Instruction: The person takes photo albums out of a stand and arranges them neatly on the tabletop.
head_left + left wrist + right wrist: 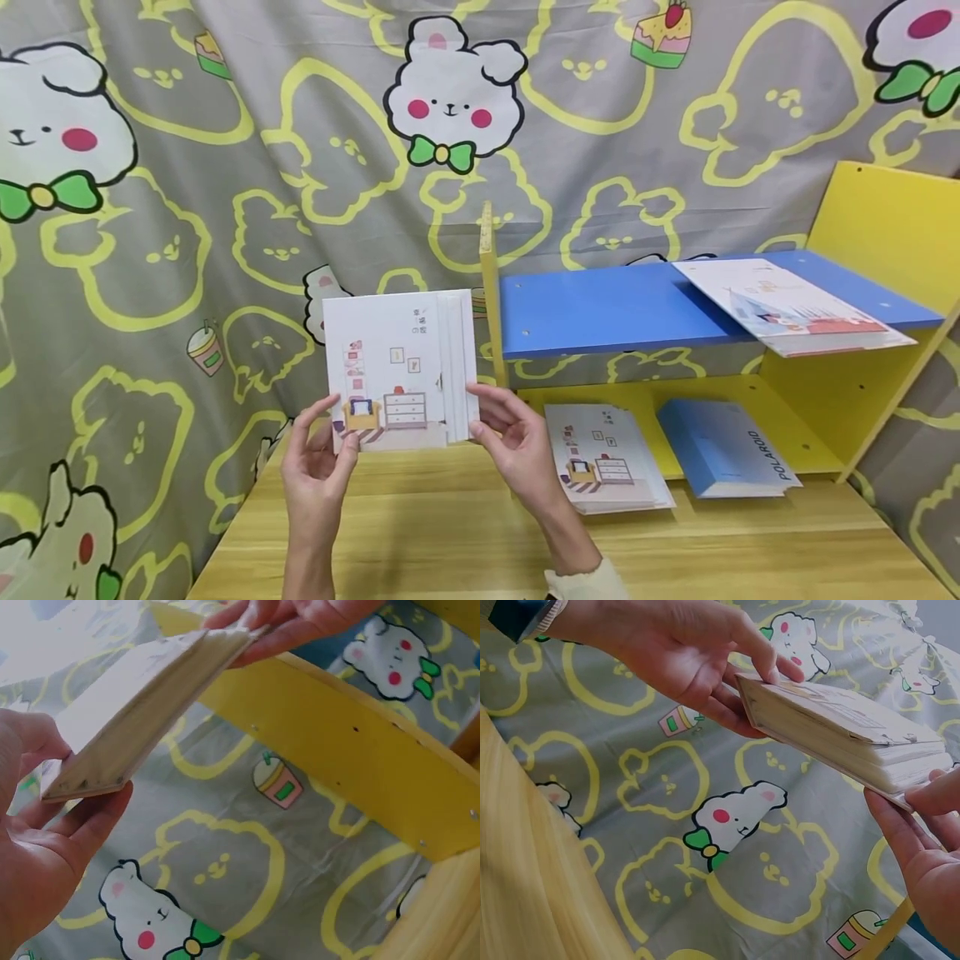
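Observation:
Both hands hold up a white photo album (386,358) above the table, its cover printed with an armchair and a chest of drawers. My left hand (318,458) pinches the lower left corner, the thumb in front. On the other side, my right hand (517,442) pinches the right edge between thumb and fingers. The cover stands a little off the right edge, where a pale strip shows. In the right wrist view, thick page edges of the album (817,739) face the camera between left hand (686,664) and right hand (930,859).
To the right stands a shelf unit with a blue board (600,304) and yellow panels. A white album (795,304) overhangs the blue board. Below lie a similar room-print album (603,458) and a blue POLAROID album (723,450). A patterned curtain (262,208) hangs behind the wooden table (420,533).

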Demonstrator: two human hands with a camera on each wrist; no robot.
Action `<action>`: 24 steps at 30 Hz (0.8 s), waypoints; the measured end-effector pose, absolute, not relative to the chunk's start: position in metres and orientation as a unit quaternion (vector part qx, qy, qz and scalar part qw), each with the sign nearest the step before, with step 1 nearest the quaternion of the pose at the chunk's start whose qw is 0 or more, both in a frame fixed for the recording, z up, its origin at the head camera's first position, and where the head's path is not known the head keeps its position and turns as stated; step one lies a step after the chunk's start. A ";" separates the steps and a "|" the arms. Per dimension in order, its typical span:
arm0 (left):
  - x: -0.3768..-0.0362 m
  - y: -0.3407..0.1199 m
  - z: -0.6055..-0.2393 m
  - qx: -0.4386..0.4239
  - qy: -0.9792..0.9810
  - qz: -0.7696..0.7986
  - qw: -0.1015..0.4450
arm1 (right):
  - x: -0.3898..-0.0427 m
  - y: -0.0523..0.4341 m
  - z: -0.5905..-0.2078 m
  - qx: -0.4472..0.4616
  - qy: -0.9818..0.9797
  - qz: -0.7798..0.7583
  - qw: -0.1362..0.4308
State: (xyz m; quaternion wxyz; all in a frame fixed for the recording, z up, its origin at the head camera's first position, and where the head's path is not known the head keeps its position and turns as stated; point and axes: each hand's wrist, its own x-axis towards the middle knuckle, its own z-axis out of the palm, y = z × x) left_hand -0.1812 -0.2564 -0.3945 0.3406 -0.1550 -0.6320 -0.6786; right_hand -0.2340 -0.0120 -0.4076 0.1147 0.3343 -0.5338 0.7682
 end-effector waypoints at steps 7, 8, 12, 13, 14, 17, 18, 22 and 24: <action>-0.183 -0.268 -0.393 -0.158 -0.647 -0.670 0.329 | -0.233 -0.018 -0.407 0.336 -0.533 0.768 0.118; -0.183 -0.269 -0.393 -0.158 -0.648 -0.668 0.329 | -0.233 -0.020 -0.407 0.338 -0.531 0.768 0.119; -0.183 -0.273 -0.394 -0.155 -0.645 -0.672 0.328 | -0.234 -0.026 -0.409 0.348 -0.524 0.767 0.124; -0.182 -0.274 -0.394 -0.154 -0.644 -0.674 0.329 | -0.234 -0.028 -0.410 0.349 -0.525 0.766 0.126; -0.182 -0.275 -0.395 -0.152 -0.644 -0.673 0.330 | -0.235 -0.029 -0.411 0.350 -0.525 0.765 0.127; -0.181 -0.278 -0.396 -0.146 -0.641 -0.674 0.337 | -0.236 -0.034 -0.413 0.353 -0.529 0.761 0.127; -0.180 -0.279 -0.397 -0.147 -0.640 -0.674 0.340 | -0.236 -0.035 -0.413 0.355 -0.530 0.760 0.128; -0.181 -0.281 -0.397 -0.142 -0.637 -0.674 0.346 | -0.236 -0.039 -0.415 0.356 -0.534 0.755 0.136; -0.182 -0.280 -0.397 -0.141 -0.637 -0.674 0.347 | -0.235 -0.040 -0.416 0.355 -0.532 0.756 0.142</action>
